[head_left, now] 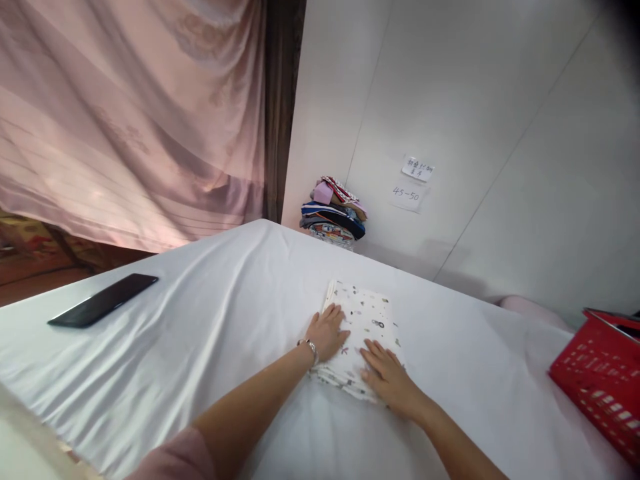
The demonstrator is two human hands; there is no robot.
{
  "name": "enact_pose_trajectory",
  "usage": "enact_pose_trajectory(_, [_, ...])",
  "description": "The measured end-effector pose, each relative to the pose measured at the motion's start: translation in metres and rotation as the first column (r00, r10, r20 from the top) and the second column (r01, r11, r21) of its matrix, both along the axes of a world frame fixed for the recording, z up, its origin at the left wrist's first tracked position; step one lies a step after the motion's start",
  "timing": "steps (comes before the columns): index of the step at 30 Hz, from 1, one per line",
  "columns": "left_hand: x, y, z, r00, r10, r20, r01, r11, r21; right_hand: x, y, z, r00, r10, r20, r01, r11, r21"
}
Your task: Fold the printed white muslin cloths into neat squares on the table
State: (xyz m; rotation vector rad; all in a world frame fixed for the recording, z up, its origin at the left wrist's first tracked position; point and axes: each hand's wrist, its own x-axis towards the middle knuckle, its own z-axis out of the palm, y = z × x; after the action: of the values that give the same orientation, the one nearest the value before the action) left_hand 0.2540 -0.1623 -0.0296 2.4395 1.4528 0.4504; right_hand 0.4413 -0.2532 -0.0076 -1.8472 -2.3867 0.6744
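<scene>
A folded white cloth [367, 320] with small scattered prints lies on the white-covered surface in front of me. My left hand [327, 333], a bracelet at its wrist, rests flat on the cloth's left side with the fingers stretched out. On the lower right part of the cloth lies my right hand [390, 377], its fingers spread. Both palms face down, and neither hand grips anything. The near edge of the cloth shows several layers; parts of it are hidden beneath my hands.
A dark tablet-like slab [105, 300] lies at the left on the white sheet [240, 293]. Folded clothes [333, 210] are stacked at the far edge by the wall. A red plastic basket [600, 380] stands at the right. Pink curtains [135, 113] hang at the left.
</scene>
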Motion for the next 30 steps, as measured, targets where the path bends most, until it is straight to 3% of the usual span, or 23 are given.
enact_pose_trajectory(6, [-0.002, -0.002, -0.001, 1.0, 0.0, 0.02, 0.001, 1.0, -0.019, 0.011, 0.057, 0.007, 0.982, -0.185, 0.03, 0.173, 0.96, 0.222])
enact_pose_trajectory(8, [-0.001, -0.002, 0.0, 1.0, 0.009, 0.018, -0.009, 1.0, -0.022, 0.017, 0.078, -0.001, 0.964, -0.258, 0.06, 0.234, 0.937, 0.258])
enact_pose_trajectory(12, [-0.001, -0.002, -0.003, 0.999, 0.047, 0.023, -0.047, 0.999, -0.011, 0.031, 0.097, -0.025, 0.938, -0.338, 0.084, 0.316, 0.927, 0.201])
enact_pose_trajectory(16, [0.0, -0.003, -0.004, 0.997, 0.072, 0.042, -0.071, 0.997, -0.022, 0.037, 0.098, -0.035, 0.944, -0.317, 0.094, 0.293, 0.934, 0.206])
enact_pose_trajectory(22, [0.002, -0.004, -0.003, 0.993, 0.098, 0.068, -0.097, 0.995, -0.022, 0.027, 0.107, -0.023, 0.927, -0.316, 0.2, 0.276, 0.94, 0.203])
enact_pose_trajectory(26, [0.002, -0.005, -0.004, 0.991, 0.109, 0.072, -0.108, 0.994, -0.023, -0.001, 0.13, -0.012, 0.966, -0.173, 0.193, 0.116, 0.954, 0.275])
enact_pose_trajectory(30, [0.003, -0.004, -0.008, 0.99, 0.112, 0.087, -0.111, 0.994, -0.019, -0.033, 0.158, -0.011, 0.987, -0.018, 0.161, -0.021, 0.971, 0.238])
